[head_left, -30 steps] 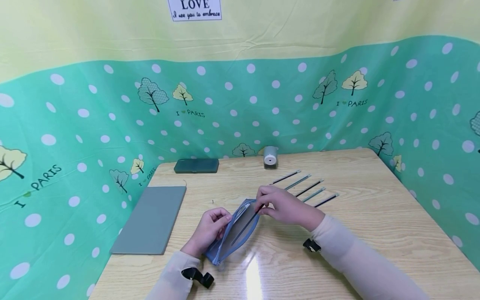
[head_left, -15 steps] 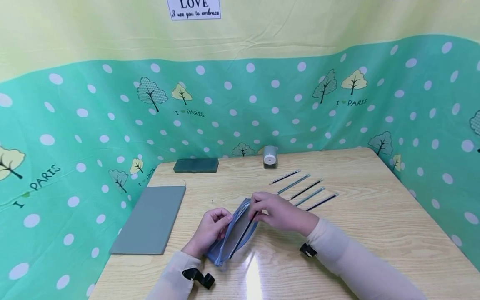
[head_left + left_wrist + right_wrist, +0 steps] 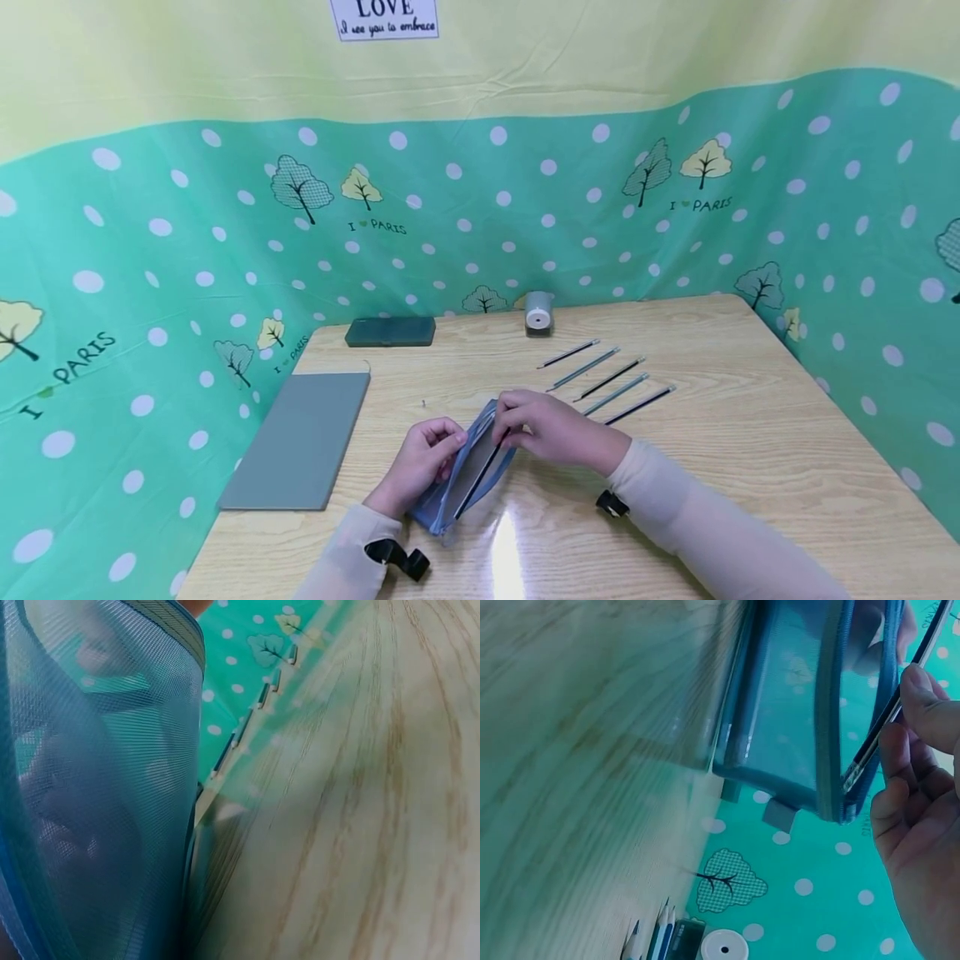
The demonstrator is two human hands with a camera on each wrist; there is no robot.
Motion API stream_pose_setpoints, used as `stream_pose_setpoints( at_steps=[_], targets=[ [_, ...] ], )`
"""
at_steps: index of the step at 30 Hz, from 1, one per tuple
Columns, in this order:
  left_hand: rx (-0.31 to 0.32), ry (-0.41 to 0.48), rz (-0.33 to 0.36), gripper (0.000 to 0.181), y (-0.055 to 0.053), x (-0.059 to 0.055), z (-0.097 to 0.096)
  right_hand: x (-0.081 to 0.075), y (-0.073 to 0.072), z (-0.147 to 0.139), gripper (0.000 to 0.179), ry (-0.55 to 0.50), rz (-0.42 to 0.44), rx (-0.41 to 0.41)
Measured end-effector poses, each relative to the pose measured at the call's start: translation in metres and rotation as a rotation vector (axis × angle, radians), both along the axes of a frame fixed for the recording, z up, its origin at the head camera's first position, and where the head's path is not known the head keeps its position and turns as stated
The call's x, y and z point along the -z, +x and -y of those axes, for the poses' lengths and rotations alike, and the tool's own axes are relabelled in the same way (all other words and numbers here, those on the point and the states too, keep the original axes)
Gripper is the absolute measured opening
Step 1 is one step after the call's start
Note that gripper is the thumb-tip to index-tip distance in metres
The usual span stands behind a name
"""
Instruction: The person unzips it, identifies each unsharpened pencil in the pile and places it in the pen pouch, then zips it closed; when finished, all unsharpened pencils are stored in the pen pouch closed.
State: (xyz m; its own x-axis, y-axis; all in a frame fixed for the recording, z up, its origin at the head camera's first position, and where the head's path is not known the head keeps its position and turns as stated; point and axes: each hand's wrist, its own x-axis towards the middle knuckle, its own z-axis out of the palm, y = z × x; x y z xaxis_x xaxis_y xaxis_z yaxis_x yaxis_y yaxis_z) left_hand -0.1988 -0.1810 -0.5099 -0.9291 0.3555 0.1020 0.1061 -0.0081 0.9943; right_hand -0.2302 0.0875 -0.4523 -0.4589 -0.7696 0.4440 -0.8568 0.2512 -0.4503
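A blue mesh zip pouch (image 3: 438, 507) stands unzipped near the middle of the table, its mouth spread apart. My left hand (image 3: 420, 467) pinches the pouch's left edge between thumb and fingers. With thumb and fingertips my right hand (image 3: 551, 427) grips a dark pencil (image 3: 480, 481), slanted along the mouth with its lower end at the pouch's near corner. In the right wrist view the pencil (image 3: 891, 712) crosses the zipper edge, my right hand (image 3: 926, 795) around its middle. Blue mesh (image 3: 127, 802) fills the left side of the left wrist view.
Several pencils (image 3: 611, 379) lie in a slanted row beyond my right hand. A grey board (image 3: 300, 442) lies at the left. At the back are a dark green case (image 3: 390, 332) and a white-and-grey pencil sharpener (image 3: 538, 314). A patterned curtain (image 3: 480, 200) hangs behind the table.
My right hand has moved slightly left and nearer, bringing the pencil's lower end down to the pouch's near corner. The left hand keeps its place on the pouch.
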Motion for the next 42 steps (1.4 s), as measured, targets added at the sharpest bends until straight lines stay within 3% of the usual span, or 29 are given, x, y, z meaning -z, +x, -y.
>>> stream_pose_setpoints(
  at_steps=[14, 29, 42],
  targets=[
    [0.022, 0.02, -0.047, 0.023, 0.0019, -0.0002, -0.0024, 0.0054, 0.0034, 0.0039, 0.015, 0.021, -0.215, 0.07],
    [0.044, 0.024, -0.05, 0.024, 0.0019, 0.0002, -0.0006, 0.0066, 0.007, 0.0039, 0.014, 0.046, -0.161, 0.081],
    [0.013, 0.014, -0.006, 0.025, 0.002, -0.0013, 0.0011, 0.0048, 0.0003, -0.0045, 0.019, 0.036, -0.089, 0.126]
  ],
)
